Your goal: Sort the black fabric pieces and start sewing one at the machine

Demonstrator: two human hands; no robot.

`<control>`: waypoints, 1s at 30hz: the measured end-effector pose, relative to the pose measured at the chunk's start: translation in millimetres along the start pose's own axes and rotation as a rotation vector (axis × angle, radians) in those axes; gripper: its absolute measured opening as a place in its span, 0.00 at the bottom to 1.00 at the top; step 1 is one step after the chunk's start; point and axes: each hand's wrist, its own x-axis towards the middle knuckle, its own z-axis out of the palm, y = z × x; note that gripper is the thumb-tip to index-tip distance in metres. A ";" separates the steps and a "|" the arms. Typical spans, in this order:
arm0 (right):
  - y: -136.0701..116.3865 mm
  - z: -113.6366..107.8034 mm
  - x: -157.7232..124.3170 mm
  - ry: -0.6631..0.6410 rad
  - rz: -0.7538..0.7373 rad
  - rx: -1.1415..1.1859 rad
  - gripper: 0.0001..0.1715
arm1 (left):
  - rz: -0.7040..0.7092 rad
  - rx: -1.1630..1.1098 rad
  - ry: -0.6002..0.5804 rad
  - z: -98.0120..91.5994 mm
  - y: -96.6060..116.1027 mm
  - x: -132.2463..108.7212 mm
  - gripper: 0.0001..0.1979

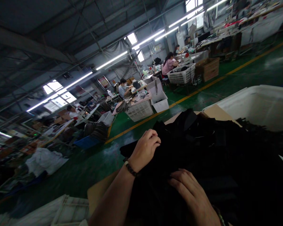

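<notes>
A heap of black fabric point(209, 150) lies in front of me on a cardboard-topped surface point(99, 191). My left hand point(145, 149), with a dark bead bracelet on the wrist, is curled into a fist that grips a fold of the fabric at the pile's left edge. My right hand point(192, 193) rests lower down on the pile, its fingers bent and pressing into the cloth. Much of the fabric is too dark to make out in detail.
A large white bin point(261, 103) stands at the right behind the pile. Beyond a green floor with a yellow line point(191, 94) stand white baskets point(141, 111) and cardboard boxes point(208, 69). Several people sit at sewing tables farther back.
</notes>
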 end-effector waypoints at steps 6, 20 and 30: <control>-3.1 2.4 -5.8 0.023 0.033 -0.078 0.16 | 0.046 -0.198 -0.365 -27.6 33.0 -44.4 0.05; -4.9 -2.6 -4.5 -0.065 -0.003 -0.071 0.21 | 0.145 -0.279 -0.210 -15.8 36.8 -67.7 0.06; -3.4 -0.9 -7.0 -0.078 0.004 -0.074 0.17 | -0.141 -0.030 0.032 4.8 -2.2 -23.8 0.12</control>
